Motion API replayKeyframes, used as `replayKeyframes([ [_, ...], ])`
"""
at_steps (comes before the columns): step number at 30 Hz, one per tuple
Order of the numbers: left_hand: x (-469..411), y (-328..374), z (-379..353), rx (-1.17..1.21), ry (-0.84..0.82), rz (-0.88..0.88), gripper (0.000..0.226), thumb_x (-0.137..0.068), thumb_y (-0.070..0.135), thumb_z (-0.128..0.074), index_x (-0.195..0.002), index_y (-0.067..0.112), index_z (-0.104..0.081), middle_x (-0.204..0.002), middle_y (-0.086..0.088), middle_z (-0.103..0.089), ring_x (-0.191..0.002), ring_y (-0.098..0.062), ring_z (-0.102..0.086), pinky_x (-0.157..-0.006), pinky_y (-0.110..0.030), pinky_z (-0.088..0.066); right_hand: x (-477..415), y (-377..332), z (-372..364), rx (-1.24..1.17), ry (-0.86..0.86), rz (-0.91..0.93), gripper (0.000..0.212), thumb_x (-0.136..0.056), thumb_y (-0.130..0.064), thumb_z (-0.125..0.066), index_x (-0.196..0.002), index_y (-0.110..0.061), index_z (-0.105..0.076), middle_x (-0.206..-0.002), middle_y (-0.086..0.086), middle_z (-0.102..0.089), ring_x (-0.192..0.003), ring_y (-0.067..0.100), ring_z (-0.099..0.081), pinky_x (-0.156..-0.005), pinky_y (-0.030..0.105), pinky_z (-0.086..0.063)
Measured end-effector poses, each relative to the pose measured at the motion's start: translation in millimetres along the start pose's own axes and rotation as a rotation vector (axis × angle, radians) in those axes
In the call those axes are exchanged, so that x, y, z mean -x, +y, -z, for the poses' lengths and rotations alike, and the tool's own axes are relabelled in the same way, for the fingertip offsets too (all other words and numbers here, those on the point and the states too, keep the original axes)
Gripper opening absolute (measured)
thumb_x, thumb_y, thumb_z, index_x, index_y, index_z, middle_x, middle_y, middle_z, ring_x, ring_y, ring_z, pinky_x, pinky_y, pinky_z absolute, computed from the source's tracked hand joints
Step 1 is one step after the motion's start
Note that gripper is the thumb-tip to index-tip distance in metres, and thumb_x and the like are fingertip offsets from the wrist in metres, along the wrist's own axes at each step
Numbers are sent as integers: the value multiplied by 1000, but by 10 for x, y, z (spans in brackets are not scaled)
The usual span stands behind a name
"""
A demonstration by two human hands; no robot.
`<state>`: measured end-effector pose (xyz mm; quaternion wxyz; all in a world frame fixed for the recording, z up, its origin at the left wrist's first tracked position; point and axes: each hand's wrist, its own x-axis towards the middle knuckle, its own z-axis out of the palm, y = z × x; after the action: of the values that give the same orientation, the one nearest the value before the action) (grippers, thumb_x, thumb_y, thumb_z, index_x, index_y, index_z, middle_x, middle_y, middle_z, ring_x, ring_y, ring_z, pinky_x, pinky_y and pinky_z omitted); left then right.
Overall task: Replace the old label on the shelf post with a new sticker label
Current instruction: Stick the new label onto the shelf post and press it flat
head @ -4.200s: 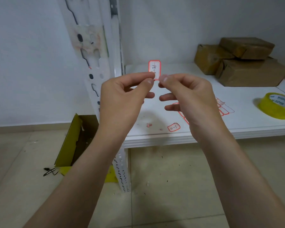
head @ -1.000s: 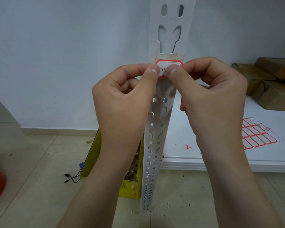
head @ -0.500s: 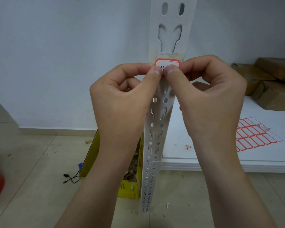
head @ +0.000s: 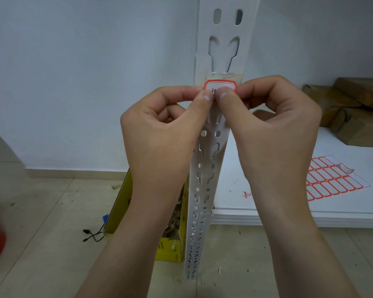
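Observation:
A white slotted shelf post [head: 205,168] rises through the middle of the view. A small white sticker label with a red border [head: 221,86] lies flat against the post, over a yellowish patch of old glue residue [head: 224,76]. My left hand [head: 164,136] pinches the label's lower left edge between thumb and forefinger. My right hand [head: 271,134] does the same at its lower right. Both thumbs hide the label's lower half and most of its handwriting.
A sheet of red-bordered blank labels [head: 336,179] lies on the white shelf board [head: 289,216] to the right, brown wrapped parcels [head: 353,108] behind it. A yellow cardboard box [head: 121,203] and a black cord [head: 93,235] sit on the tiled floor left of the post.
4.2 s ago the label was held in the air in front of the shelf. It now sits against the post, a little higher than one second ago, with both thumbs closer together.

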<state>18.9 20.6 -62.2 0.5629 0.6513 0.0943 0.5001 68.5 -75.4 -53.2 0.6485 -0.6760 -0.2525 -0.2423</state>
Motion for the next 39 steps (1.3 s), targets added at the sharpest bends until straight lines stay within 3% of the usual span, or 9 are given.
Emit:
replayKeyframes([
  [4,6,7,-9,4,2,0,11,-91,20,-78,-84,28,-75,-43,11,-57,-37,-1,-53,-46,-11,-46,-13,31,8,74,28,18,17,-88,-36,-82,-77,-33,-69,-68,-5,-68,-55,9,-55,-57,17,-41],
  [12,8,11,-21,9,13,4,9,-91,19,-78,-85,24,-76,-41,13,-55,-36,-2,-53,-46,-11,-46,-43,48,50,192,68,39,28,-82,-53,-80,-73,-30,-68,-65,-7,-65,-53,9,-52,-58,20,-39],
  [25,13,-16,-22,14,23,8,10,-91,22,-79,-82,28,-76,-45,5,-55,-39,-6,-49,-45,-16,-47,-46,48,35,82,79,52,33,-83,-38,-85,-89,-24,-56,-67,-6,-59,-62,10,-60,-61,25,-45],
  [30,27,14,-32,31,43,3,12,-92,28,-77,-81,27,-74,-55,-15,-56,-41,-12,-47,-44,-20,-48,-55,66,36,59,61,34,33,-84,-37,-85,-91,-24,-55,-67,-5,-60,-60,9,-58,-60,21,-43],
  [34,-5,17,-24,33,113,23,20,-89,30,-80,-75,25,-66,-45,1,-48,-41,-19,-46,-43,-25,-44,-53,70,39,55,45,29,32,-85,-37,-84,-91,-25,-55,-68,-6,-61,-58,9,-56,-60,19,-43],
  [39,-4,8,-58,8,108,24,28,-84,31,-83,-83,24,-56,-44,7,-55,-37,-7,-51,-48,-18,-47,-36,64,29,48,35,38,34,-85,-37,-84,-95,-24,-54,-70,-5,-61,-60,14,-59,-56,20,-43],
])
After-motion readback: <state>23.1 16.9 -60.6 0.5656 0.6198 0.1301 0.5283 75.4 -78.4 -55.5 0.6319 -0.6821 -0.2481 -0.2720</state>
